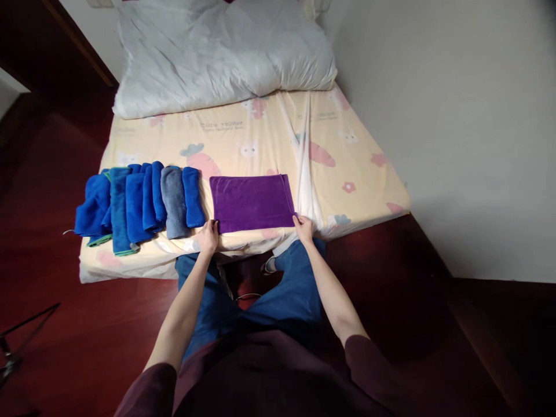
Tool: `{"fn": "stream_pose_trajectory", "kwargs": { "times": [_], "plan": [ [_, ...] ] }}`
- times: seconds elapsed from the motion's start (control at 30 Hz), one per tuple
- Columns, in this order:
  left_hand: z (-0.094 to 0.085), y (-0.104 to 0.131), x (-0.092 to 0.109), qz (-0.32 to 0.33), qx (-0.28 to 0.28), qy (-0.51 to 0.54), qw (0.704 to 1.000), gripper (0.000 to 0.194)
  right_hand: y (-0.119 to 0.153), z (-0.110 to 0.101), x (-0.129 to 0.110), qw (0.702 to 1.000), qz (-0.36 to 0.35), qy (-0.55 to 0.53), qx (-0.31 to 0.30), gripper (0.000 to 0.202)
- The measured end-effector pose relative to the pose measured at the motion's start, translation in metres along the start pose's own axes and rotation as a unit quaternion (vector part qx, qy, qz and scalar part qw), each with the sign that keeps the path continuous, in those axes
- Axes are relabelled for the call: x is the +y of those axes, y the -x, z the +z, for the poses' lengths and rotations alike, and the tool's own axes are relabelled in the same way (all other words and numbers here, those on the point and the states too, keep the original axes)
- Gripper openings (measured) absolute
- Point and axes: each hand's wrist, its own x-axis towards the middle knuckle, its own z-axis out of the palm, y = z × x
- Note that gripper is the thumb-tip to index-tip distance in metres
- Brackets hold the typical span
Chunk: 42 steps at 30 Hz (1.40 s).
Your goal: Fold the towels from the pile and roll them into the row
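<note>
A purple cloth (254, 202), folded into a flat rectangle, lies on the bed near its front edge. My left hand (209, 236) pinches its near left corner, and my right hand (303, 228) pinches the near right corner. Just left of the cloth is a row of rolled or folded towels: a blue one (193, 197) closest, then a grey one (174, 202), then several more blue ones (138, 207). A teal towel with green edging (121, 209) stands out toward the row's left end.
The bed (260, 136) has a yellow sheet with carrot and rabbit prints, wrinkled right of the purple cloth. A large bundle in pale plastic (221, 55) covers its far end. A wall (456, 139) rises at the right. Part of a black stand (8, 353) shows at lower left.
</note>
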Motion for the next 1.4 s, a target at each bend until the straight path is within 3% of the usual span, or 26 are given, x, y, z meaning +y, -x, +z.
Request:
{"fn": "stream_pose_trajectory", "kwargs": {
  "times": [0.2, 0.3, 0.43, 0.53, 0.63, 0.7, 0.83, 0.97, 1.23, 1.4],
  "plan": [
    [-0.003, -0.002, 0.010, -0.013, -0.026, -0.026, 0.999, 0.035, -0.010, 0.004, -0.005, 0.997, 0.062, 0.035, -0.006, 0.033],
    [-0.014, -0.001, 0.016, 0.032, -0.033, -0.042, 0.998, 0.039, -0.015, -0.001, -0.015, 0.995, 0.080, 0.061, -0.013, 0.021],
    [-0.029, 0.010, 0.028, 0.232, -0.074, -0.043, 0.969, 0.050, 0.001, -0.011, -0.038, 0.994, -0.069, 0.086, 0.026, 0.030],
    [-0.026, 0.020, 0.044, 0.347, -0.132, -0.031, 0.928, 0.056, 0.025, -0.006, -0.058, 0.964, -0.213, 0.129, -0.092, 0.044],
    [-0.012, 0.028, 0.054, 0.324, -0.131, -0.035, 0.936, 0.057, 0.042, 0.009, -0.069, 0.909, -0.300, 0.177, -0.230, 0.052],
    [-0.004, 0.029, 0.051, 0.282, -0.120, -0.039, 0.951, 0.058, 0.045, 0.017, -0.067, 0.890, -0.306, 0.207, -0.268, 0.055],
    [-0.003, 0.022, 0.026, 0.229, -0.099, -0.049, 0.967, 0.060, 0.036, 0.016, -0.049, 0.904, -0.263, 0.234, -0.242, 0.056],
    [-0.010, 0.013, 0.010, 0.215, -0.114, -0.069, 0.967, 0.063, 0.024, 0.008, -0.036, 0.915, -0.252, 0.221, -0.222, 0.058],
    [-0.009, 0.003, 0.026, 0.191, -0.113, -0.095, 0.971, 0.058, 0.001, 0.005, -0.031, 0.918, -0.228, 0.225, -0.234, 0.067],
    [-0.019, 0.005, 0.021, 0.209, -0.133, -0.112, 0.962, 0.057, -0.002, -0.010, -0.024, 0.914, -0.239, 0.217, -0.246, 0.071]
  ]
}}
